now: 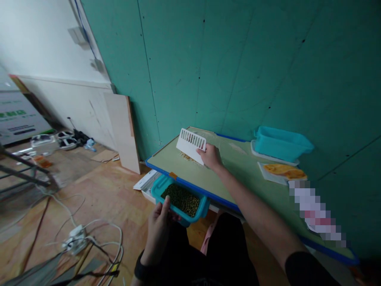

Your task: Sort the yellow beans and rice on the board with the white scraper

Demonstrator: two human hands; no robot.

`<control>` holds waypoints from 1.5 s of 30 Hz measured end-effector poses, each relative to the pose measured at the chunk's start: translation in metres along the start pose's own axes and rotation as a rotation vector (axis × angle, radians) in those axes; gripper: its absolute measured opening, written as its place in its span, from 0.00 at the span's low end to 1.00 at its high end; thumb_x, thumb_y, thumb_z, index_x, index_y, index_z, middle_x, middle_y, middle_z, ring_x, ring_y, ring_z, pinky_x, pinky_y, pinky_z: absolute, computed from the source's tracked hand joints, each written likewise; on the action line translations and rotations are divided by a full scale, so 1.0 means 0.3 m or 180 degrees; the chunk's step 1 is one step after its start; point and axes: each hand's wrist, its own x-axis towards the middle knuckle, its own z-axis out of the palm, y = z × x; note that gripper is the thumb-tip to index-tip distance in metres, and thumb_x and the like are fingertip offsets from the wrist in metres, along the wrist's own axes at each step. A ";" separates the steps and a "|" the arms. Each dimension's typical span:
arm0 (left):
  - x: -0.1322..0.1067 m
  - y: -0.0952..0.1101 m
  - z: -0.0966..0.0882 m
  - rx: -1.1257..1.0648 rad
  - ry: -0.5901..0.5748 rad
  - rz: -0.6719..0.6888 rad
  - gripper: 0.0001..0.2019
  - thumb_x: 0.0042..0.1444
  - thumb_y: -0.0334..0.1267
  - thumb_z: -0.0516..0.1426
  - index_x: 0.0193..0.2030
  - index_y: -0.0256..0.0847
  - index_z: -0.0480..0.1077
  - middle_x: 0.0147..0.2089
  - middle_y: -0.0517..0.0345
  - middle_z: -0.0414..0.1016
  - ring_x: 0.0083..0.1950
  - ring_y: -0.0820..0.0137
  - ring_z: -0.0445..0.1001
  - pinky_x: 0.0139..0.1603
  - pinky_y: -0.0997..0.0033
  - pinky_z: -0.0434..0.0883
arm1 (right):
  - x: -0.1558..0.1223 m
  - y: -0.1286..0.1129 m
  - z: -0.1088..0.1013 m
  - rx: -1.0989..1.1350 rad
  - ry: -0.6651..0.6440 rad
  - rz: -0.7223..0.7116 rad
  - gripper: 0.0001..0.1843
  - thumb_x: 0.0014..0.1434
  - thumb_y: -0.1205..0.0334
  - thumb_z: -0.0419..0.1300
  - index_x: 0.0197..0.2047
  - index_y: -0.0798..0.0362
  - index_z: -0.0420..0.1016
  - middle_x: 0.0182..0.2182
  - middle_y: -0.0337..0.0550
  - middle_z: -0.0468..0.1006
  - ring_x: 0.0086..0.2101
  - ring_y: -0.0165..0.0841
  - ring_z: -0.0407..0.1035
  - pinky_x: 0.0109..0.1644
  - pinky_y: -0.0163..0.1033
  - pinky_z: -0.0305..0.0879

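Observation:
My right hand [212, 156] is closed on the right end of a white slotted scraper [189, 150], which stands tilted on the table. Small yellowish beans [187, 157] lie in a line along its lower edge. With my left hand [160, 218] I grip the near side of a turquoise plastic bin [201, 209], the thumb over its rim and the other fingers partly hidden. Dark green and tan beans [181, 198] fill its bottom. The bin is just below the table's front edge, above my lap.
The pale green table [238, 167] has a blue edge and meets a green wall. On its right are another turquoise bin [281, 140], a packet with an orange picture [284, 171] and a blurred-out item [317, 214]. Cables and a power strip [76, 239] lie on the floor at left.

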 end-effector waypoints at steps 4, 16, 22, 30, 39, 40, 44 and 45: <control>-0.018 -0.021 -0.025 0.0020 0.0044 -0.0027 0.20 0.48 0.56 0.68 0.26 0.43 0.69 0.18 0.64 0.71 0.20 0.70 0.71 0.23 0.71 0.70 | -0.005 -0.003 0.005 -0.0070 -0.0032 0.0038 0.09 0.60 0.59 0.64 0.40 0.54 0.81 0.41 0.52 0.85 0.42 0.42 0.79 0.41 0.37 0.68; -0.032 -0.017 -0.077 -0.0053 -0.0008 -0.0204 0.22 0.46 0.57 0.69 0.28 0.40 0.70 0.19 0.65 0.71 0.19 0.71 0.73 0.22 0.72 0.72 | -0.009 -0.007 0.016 -0.0057 -0.0149 0.0105 0.10 0.60 0.58 0.64 0.41 0.55 0.82 0.40 0.53 0.85 0.39 0.41 0.79 0.40 0.38 0.69; -0.026 -0.025 -0.076 0.0039 0.0026 -0.0195 0.23 0.45 0.58 0.69 0.27 0.40 0.69 0.19 0.64 0.71 0.20 0.69 0.74 0.22 0.71 0.72 | -0.005 -0.001 0.034 0.0087 -0.0189 0.0020 0.09 0.59 0.58 0.65 0.40 0.55 0.82 0.39 0.51 0.85 0.39 0.40 0.79 0.41 0.37 0.70; -0.052 0.018 -0.047 0.0158 -0.0034 -0.0258 0.25 0.43 0.60 0.69 0.27 0.40 0.69 0.20 0.64 0.71 0.20 0.70 0.74 0.24 0.71 0.73 | -0.003 0.005 0.042 0.0351 -0.0251 -0.0009 0.09 0.57 0.60 0.67 0.39 0.56 0.82 0.38 0.52 0.85 0.38 0.40 0.79 0.41 0.38 0.70; -0.043 -0.007 -0.067 0.0073 -0.0015 -0.0162 0.24 0.46 0.60 0.68 0.27 0.40 0.69 0.19 0.65 0.71 0.20 0.71 0.73 0.23 0.72 0.71 | 0.000 0.019 0.058 0.0670 -0.0331 -0.0074 0.09 0.55 0.62 0.66 0.38 0.57 0.82 0.37 0.52 0.85 0.37 0.39 0.79 0.39 0.38 0.70; -0.042 -0.010 -0.070 0.0051 -0.0033 -0.0154 0.24 0.47 0.60 0.68 0.28 0.40 0.69 0.20 0.65 0.71 0.20 0.71 0.73 0.23 0.72 0.71 | -0.001 0.019 0.059 0.0698 -0.0343 -0.0082 0.08 0.55 0.62 0.66 0.38 0.56 0.83 0.36 0.51 0.85 0.37 0.39 0.79 0.39 0.38 0.71; -0.039 -0.008 -0.072 0.0087 -0.0060 -0.0134 0.24 0.47 0.60 0.67 0.26 0.40 0.68 0.19 0.64 0.71 0.20 0.70 0.73 0.23 0.71 0.71 | -0.007 0.018 0.061 0.0807 -0.0388 -0.0103 0.08 0.54 0.63 0.67 0.38 0.55 0.83 0.34 0.49 0.85 0.37 0.39 0.79 0.39 0.39 0.72; -0.041 -0.003 -0.068 0.0113 -0.0046 -0.0135 0.25 0.46 0.61 0.67 0.26 0.40 0.68 0.19 0.63 0.71 0.20 0.70 0.73 0.22 0.72 0.70 | -0.008 0.019 0.062 0.0832 -0.0401 -0.0113 0.07 0.54 0.64 0.67 0.38 0.55 0.83 0.34 0.49 0.85 0.36 0.39 0.79 0.39 0.38 0.72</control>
